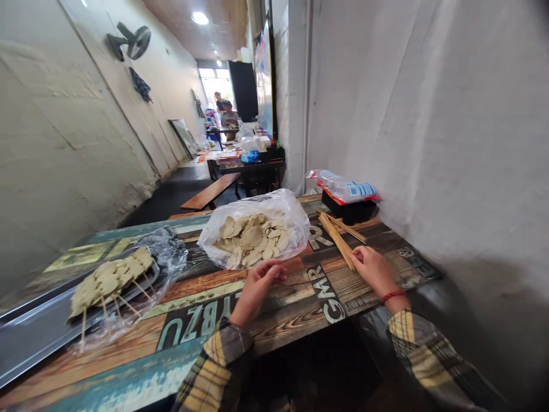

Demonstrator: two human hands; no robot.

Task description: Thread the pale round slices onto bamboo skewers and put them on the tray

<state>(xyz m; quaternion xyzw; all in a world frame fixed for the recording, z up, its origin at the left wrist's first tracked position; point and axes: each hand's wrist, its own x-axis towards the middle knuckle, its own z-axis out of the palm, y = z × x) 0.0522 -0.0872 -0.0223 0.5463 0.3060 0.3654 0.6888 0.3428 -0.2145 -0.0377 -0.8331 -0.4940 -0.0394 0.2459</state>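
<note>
Bright, even daylight from the far doorway (214, 80), plus 1 glaring ceiling lamp (199, 18). Strong wide-angle bending and soft blur toward the edges; deep shadow under the table (266, 309).

A loose bundle of thin bamboo skewers (338, 237) lies slanted right of frame centre, its near ends under fingertips. Just left, an open clear plastic bag (257, 229) holds a heap of pale round slices (251, 237).

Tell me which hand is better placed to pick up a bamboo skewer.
Right. The right hand already rests on the loose bamboo skewers, while the left hand sits at the open bag of round slices.
</note>
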